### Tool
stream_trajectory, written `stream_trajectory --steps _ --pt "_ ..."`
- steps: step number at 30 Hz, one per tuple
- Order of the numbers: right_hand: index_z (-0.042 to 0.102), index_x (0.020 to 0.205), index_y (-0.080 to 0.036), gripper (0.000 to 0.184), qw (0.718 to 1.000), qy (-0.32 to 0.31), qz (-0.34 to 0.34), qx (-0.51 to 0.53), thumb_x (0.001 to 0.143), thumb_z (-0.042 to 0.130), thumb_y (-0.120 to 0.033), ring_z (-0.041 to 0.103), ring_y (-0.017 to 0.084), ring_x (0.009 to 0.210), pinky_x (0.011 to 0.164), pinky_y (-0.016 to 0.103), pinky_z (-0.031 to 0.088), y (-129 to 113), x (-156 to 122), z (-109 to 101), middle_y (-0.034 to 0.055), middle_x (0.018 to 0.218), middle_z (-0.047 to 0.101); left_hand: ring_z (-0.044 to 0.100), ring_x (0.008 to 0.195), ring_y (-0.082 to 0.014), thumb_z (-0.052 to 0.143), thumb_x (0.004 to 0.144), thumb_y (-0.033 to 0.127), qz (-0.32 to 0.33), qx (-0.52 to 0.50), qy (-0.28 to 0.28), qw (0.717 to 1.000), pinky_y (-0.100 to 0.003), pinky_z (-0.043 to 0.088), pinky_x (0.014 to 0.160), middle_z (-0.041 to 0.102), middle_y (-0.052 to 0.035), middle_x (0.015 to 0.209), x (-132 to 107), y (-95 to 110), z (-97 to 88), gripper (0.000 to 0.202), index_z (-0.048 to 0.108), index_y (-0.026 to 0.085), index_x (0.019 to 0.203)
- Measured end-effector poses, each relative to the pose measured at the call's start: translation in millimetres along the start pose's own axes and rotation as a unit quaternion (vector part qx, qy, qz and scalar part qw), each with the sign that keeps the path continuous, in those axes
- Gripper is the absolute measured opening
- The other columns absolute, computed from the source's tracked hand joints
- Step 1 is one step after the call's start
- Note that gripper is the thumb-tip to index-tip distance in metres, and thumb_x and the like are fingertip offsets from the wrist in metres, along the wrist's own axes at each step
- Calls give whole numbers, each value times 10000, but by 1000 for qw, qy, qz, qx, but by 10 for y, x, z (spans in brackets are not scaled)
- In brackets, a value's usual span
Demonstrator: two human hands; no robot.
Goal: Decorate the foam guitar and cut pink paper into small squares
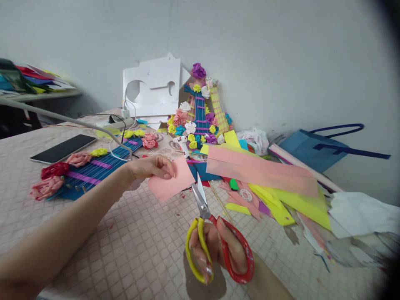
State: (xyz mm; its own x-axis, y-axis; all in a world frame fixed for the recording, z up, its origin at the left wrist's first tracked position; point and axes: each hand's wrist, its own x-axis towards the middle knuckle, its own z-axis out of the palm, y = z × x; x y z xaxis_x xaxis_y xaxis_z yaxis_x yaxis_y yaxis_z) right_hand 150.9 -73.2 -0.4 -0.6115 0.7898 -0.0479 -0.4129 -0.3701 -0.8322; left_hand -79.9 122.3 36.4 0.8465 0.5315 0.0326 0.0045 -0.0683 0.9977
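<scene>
Between the closed fingers of my left hand is a small square of pink crepe paper, held above the tabletop. My right hand grips a pair of scissors with one yellow and one red handle, fingers and thumb through the loops. The blades are parted and point away from me, just right of the paper's edge. To the left of my left forearm lies a blue paper guitar neck with purple bars, strings and crepe flowers. A long pink strip lies on the paper pile at the right.
A white glue gun rests beyond my left hand. Decorated paper guitars lean on the wall beside white cut board. A dark tablet, a cable, yellow paper and a blue bag lie around.
</scene>
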Motion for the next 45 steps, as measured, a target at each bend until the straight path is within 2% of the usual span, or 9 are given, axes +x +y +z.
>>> stream_trajectory --steps 5,8,17,32,40,45 --pt "575 864 -115 645 1000 -17 15 13 847 265 -681 492 114 484 444 239 451 31 -16 -64 38 652 515 574 713 -89 752 658 231 -4 37 -22 999 -189 444 700 678 -12 779 -20 22 -37 113 723 181 755" --pt "580 849 -107 649 999 -28 23 32 837 294 -690 489 102 459 448 241 466 28 -14 -67 17 620 489 575 698 -87 750 660 222 4 42 -22 999 -181 448 693 684 -13 766 -27 37 -45 111 724 175 756" --pt "572 869 -94 640 998 -23 19 59 852 302 -674 496 92 421 412 223 463 101 -29 -132 -16 566 463 588 713 -63 731 701 193 29 45 -43 998 -138 454 684 685 -5 791 -18 -2 -88 103 727 182 803" --pt "550 807 -121 579 994 -29 18 106 859 332 -654 382 47 313 332 174 419 115 -17 -131 -55 496 440 590 674 -65 742 686 217 12 36 -25 999 -141 454 644 699 -14 794 -34 1 -110 121 733 179 800" --pt "564 870 -102 620 994 -33 29 101 870 287 -657 469 70 400 382 191 452 151 -48 -146 -24 555 471 591 690 -65 731 698 199 11 47 -25 999 -135 451 642 697 -15 803 -41 14 -98 111 734 186 808" --pt "560 875 -105 633 995 -38 30 92 868 266 -666 476 77 414 390 204 453 146 -55 -140 -22 567 467 600 710 -68 721 710 185 22 64 -35 997 -140 451 658 699 -17 800 -30 38 -59 107 733 190 816"
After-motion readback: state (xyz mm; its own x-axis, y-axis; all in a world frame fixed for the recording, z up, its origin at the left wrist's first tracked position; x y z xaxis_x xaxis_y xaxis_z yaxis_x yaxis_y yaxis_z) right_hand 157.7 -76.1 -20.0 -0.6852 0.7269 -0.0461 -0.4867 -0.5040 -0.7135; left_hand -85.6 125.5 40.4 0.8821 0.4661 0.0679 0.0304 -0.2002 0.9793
